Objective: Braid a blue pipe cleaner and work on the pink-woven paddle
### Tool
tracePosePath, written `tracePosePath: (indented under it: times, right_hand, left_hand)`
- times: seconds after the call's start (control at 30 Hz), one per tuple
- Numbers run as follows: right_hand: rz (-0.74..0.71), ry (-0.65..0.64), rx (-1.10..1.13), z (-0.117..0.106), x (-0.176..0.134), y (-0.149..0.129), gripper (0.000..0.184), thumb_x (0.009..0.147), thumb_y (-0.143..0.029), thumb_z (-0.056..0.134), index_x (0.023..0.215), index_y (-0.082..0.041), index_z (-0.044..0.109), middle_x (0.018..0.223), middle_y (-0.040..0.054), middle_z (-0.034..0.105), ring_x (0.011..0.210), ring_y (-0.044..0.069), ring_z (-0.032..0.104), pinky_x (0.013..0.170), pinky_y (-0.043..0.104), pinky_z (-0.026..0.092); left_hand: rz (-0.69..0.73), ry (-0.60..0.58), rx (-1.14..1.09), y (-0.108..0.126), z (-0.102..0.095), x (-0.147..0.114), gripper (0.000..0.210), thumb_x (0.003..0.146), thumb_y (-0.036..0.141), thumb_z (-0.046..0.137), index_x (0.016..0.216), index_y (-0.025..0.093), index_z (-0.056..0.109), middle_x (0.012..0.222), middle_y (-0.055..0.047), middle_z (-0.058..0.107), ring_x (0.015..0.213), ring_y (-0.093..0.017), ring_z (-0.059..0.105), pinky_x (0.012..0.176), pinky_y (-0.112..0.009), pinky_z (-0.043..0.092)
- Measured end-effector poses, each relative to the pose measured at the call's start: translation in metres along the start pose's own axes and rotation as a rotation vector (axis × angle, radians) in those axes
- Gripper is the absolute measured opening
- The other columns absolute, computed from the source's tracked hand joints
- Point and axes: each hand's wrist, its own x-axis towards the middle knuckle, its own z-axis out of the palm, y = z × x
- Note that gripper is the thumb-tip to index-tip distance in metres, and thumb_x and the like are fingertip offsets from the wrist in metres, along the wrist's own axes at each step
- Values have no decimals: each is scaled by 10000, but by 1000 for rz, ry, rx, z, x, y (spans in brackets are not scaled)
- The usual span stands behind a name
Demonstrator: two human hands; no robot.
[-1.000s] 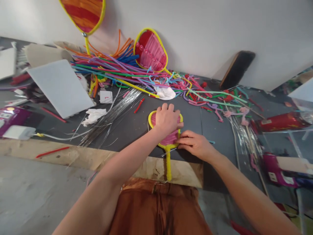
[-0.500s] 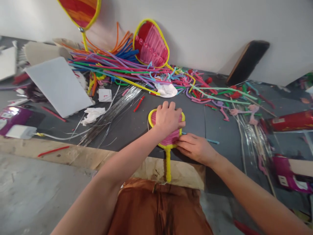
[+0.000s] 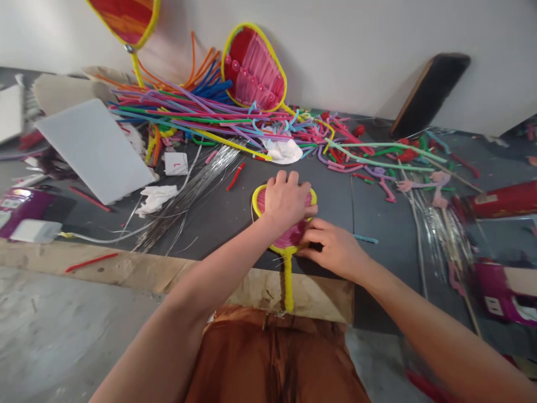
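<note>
One yellow-rimmed pink paddle (image 3: 288, 238); left hand (image 3: 286, 202) flat atop, right hand (image 3: 338, 247) narrowed alongside, grip unclear. Rear paddles (image 3: 255, 70) (image 3: 130, 21): two.

- Open lane on the dark table (image 3: 333, 193) right of the left hand (image 3: 285, 201), bounded behind by coloured stem scraps (image 3: 348, 165).
- Short blue stem (image 3: 366, 239) lies low beside the right hand (image 3: 335, 246).
- Left of the yellow-rimmed paddle (image 3: 289, 238): bare strip, then slanting wire bundle (image 3: 184, 196); red piece (image 3: 235, 177) intrudes.
- Straight behind: white tissue (image 3: 285, 151), stem heap (image 3: 201, 115) block way to wall (image 3: 344, 61).
</note>
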Motion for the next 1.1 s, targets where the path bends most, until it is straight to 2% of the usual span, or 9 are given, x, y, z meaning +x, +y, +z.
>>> tracePosePath:
  times: [0.17, 0.3, 0.53, 0.73, 0.8, 0.93, 0.97, 1.03, 1.1]
  right_hand:
    - [22, -58, -30, -4, 4, -5, 66, 726, -172, 723, 723, -201, 663, 833, 7, 615, 737, 139, 589, 645, 253, 433]
    - [37, -83, -49, -4, 3, -5, 39, 754, -194, 706, 746, -202, 669, 848, 14, 610, 787, 152, 590, 684, 263, 431]
    - [-3, -16, -170, 3, -2, -6, 190, 805, -388, 679, 772, -204, 644, 881, 22, 616, 826, 168, 573, 653, 262, 399]
    - [-35, 46, -344, 13, -10, -13, 213, 894, -374, 560, 793, -202, 636, 871, 33, 652, 831, 188, 569, 552, 261, 347]
    - [-35, 69, -287, 13, -10, -12, 217, 900, -363, 551, 791, -199, 642, 859, 39, 656, 825, 188, 578, 595, 265, 396]
    - [-90, 176, 76, -5, -12, 1, 213, 936, -308, 479, 896, -212, 666, 973, 56, 657, 894, 164, 619, 785, 280, 488]
    - [-51, 252, 151, -12, -13, 6, 214, 936, -294, 467, 935, -214, 665, 1009, 62, 652, 907, 163, 626, 797, 283, 499]
    - [112, 377, 241, -25, -19, 17, 234, 932, -278, 442, 1004, -214, 655, 1014, 66, 649, 810, 149, 646, 705, 272, 530]
    - [253, 411, 264, -33, -26, 26, 248, 919, -263, 435, 1030, -207, 649, 975, 62, 658, 702, 139, 647, 611, 261, 537]
  left_hand:
    - [-5, -4, -6, 0, 2, 1, 349, 775, 479, 599, 1021, 240, 664, 1036, -103, 527, 988, -289, 430, 743, -371, 354]
    - [5, 38, -4, -1, 4, 1, 349, 758, 472, 613, 1013, 240, 665, 1016, -97, 530, 976, -285, 435, 741, -370, 361]
    - [-1, 16, 16, 0, 2, 0, 348, 773, 492, 590, 993, 232, 664, 1003, -97, 534, 964, -282, 448, 732, -365, 367]
    - [2, 28, 25, 0, 2, 1, 375, 787, 525, 563, 994, 226, 660, 1007, -103, 534, 965, -284, 449, 736, -368, 370]
    - [3, 24, 35, 0, 2, 1, 383, 784, 530, 566, 996, 226, 659, 1009, -102, 534, 967, -284, 449, 741, -368, 372]
    - [-10, 5, 56, -1, 0, 1, 397, 773, 550, 565, 988, 229, 662, 1009, -98, 535, 969, -283, 447, 756, -370, 375]
    - [-15, 2, 59, 0, -1, 1, 397, 773, 550, 563, 986, 231, 663, 1007, -98, 535, 972, -284, 445, 761, -372, 375]
    - [-18, 0, 63, 0, -2, 1, 397, 774, 547, 559, 996, 235, 664, 1006, -99, 531, 979, -287, 441, 770, -376, 375]
    - [-22, -7, 68, 0, -4, 1, 404, 772, 544, 560, 1020, 242, 661, 1006, -100, 527, 983, -289, 437, 775, -377, 376]
